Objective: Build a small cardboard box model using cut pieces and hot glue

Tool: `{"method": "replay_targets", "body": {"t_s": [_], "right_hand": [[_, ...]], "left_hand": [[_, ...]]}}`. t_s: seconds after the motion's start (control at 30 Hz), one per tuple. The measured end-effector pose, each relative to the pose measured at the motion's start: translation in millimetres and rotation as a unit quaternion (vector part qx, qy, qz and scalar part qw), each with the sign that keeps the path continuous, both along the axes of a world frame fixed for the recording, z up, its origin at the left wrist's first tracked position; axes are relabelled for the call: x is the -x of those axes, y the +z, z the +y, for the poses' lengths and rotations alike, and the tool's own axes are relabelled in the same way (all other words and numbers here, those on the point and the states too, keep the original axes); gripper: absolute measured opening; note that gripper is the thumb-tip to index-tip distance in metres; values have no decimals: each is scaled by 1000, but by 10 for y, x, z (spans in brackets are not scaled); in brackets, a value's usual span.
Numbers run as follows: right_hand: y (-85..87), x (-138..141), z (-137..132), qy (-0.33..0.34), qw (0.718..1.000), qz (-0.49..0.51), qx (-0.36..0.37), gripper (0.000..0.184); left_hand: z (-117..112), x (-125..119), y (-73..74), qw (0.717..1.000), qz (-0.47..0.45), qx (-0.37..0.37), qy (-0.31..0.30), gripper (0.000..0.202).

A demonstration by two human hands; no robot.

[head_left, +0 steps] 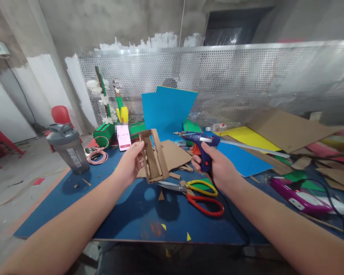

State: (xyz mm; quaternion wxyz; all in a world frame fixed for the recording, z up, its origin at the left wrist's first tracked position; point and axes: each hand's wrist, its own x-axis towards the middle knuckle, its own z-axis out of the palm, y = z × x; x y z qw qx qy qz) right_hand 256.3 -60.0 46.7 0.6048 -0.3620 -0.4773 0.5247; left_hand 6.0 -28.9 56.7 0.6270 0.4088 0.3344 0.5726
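Observation:
My left hand (131, 162) grips a small open cardboard box frame (164, 158) by its left side, tilted above the table. In my right hand (218, 162) is a dark blue hot glue gun (205, 147) with an orange trigger, its nozzle pointing left toward the cardboard frame but apart from it. A glue stick (255, 148) sticks out of its back end. Below and between the hands lie scissors (186, 187) with one yellow and one red handle. Loose cardboard pieces (176, 154) lie behind the frame.
On the blue table (126, 217) stand a grey shaker bottle (68, 149) and a phone (123, 139). A coiled pink cable (99, 156) lies beside them. Blue boards (169, 110) lean on the perforated metal panel (246, 84). At right lie a purple-and-white tool (304, 198) and cardboard sheets (292, 130).

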Motion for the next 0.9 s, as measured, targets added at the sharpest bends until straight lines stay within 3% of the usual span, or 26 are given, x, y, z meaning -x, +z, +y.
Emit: {"method": "replay_targets", "body": {"t_s": [0.13,0.27,0.37,0.57,0.7,0.9], "right_hand": [[-10,139,210,-16,1000,4,-14,61],[-229,214,195,-46,999,2,24,66],[-345,200,154,-43,997,-4,56,67],[-332,117,137,-57,997,8,57,65],[-353,110,83,-29,998,3,57,60],[-332,183,36,-22,993,34,108,66]], "left_hand": [[-25,-14,40,996,-27,89,-17,31],[-47,-24,56,988,-24,134,-69,26],[-60,-35,19,987,-22,134,-83,31],[-124,-62,-61,992,43,55,-104,41],[-153,-65,-74,992,85,24,-85,43],[-176,-71,-86,993,101,33,-58,53]]}}
